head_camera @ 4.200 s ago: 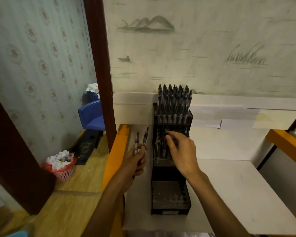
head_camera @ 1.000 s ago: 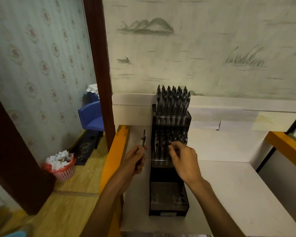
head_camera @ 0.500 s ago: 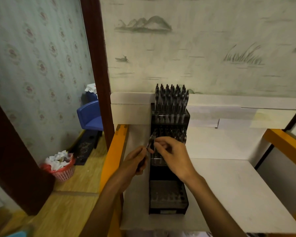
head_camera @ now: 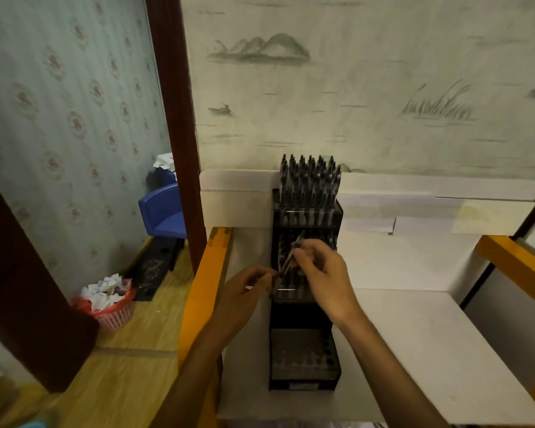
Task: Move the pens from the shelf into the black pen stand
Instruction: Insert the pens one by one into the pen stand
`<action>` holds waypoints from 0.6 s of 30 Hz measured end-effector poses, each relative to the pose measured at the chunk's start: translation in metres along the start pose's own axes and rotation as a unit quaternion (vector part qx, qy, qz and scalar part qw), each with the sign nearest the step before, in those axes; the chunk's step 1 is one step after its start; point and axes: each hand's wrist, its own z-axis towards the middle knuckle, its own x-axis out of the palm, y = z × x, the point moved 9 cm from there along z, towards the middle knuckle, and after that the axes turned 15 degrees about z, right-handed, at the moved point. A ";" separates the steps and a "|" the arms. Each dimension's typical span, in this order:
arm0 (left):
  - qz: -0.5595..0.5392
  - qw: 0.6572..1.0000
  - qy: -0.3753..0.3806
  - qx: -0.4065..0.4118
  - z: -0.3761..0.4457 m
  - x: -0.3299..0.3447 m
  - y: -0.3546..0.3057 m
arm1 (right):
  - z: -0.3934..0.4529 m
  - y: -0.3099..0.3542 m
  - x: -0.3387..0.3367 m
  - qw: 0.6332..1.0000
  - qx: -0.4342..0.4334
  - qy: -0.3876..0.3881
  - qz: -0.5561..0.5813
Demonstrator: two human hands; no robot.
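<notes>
A black stepped pen stand (head_camera: 303, 378) sits on the white shelf (head_camera: 420, 341) against the wall. Its top tier is packed with several upright pens (head_camera: 309, 183), the middle tier holds several more, and the bottom tier shows empty holes. My right hand (head_camera: 325, 282) pinches a dark pen (head_camera: 292, 254) that tilts over the middle tier. My left hand (head_camera: 244, 295) is just left of the stand, its curled fingertips on the pen's lower end.
An orange rail (head_camera: 204, 288) borders the shelf on the left and another (head_camera: 513, 261) on the right. A dark wooden post (head_camera: 173, 118) rises behind the left rail. On the floor to the left are a red basket of paper (head_camera: 112, 310) and a blue chair (head_camera: 164, 211).
My left hand held two pens, then one. My right hand left the middle tier, came to the left hand and took hold of that pen, which now leans toward the stand.
</notes>
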 end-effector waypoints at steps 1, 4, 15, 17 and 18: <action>0.025 0.999 -0.019 0.014 -0.001 -0.003 -0.003 | 0.001 0.004 -0.005 1.000 -0.009 -0.009 0.003; 0.087 0.993 -0.076 0.040 -0.004 -0.012 -0.007 | 0.003 0.015 -0.019 0.999 -0.042 -0.028 -0.014; 0.247 0.955 -0.114 0.119 -0.005 -0.009 -0.014 | 0.007 0.015 -0.044 0.981 -0.084 -0.056 -0.164; 0.247 0.955 -0.111 0.124 -0.005 -0.008 -0.017 | 0.007 0.009 -0.044 0.980 -0.078 -0.056 -0.172; 0.243 0.957 -0.107 0.115 -0.004 -0.008 -0.016 | 0.007 0.006 -0.044 0.980 -0.074 -0.056 -0.178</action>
